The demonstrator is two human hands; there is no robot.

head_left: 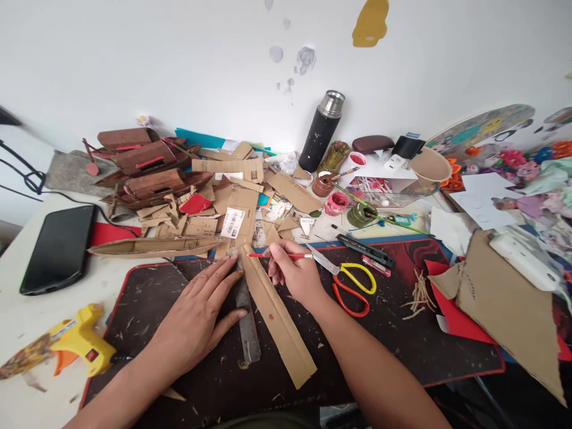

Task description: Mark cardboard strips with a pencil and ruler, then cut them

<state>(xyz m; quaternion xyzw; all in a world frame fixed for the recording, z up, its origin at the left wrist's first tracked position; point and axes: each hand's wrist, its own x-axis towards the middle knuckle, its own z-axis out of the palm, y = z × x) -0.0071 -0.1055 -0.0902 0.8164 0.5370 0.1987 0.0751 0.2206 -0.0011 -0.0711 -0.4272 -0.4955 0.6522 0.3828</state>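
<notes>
My right hand (290, 271) pinches a red pencil (286, 255), its tip over the upper end of a long cardboard strip (277, 316). The strip lies slanted on the dark mat, with a lengthwise crease and a small brown spot. My left hand (205, 304) lies with fingers outstretched and thumb apart, fingertips near the strip's upper end. Its thumb rests on a grey, scuffed ruler (248, 333), which lies left of the strip. Part of the ruler is hidden under that hand. Right of my right hand lie scissors (342, 277) with one yellow and one red handle.
A yellow glue gun (80, 342) and a black phone (58, 249) lie at left. Behind are a cardboard boat hull (152, 246), brown model boats (152, 185), cardboard scraps (243, 199), paint jars (336, 203) and a black flask (319, 137). A cutter (366, 249) lies beyond the scissors.
</notes>
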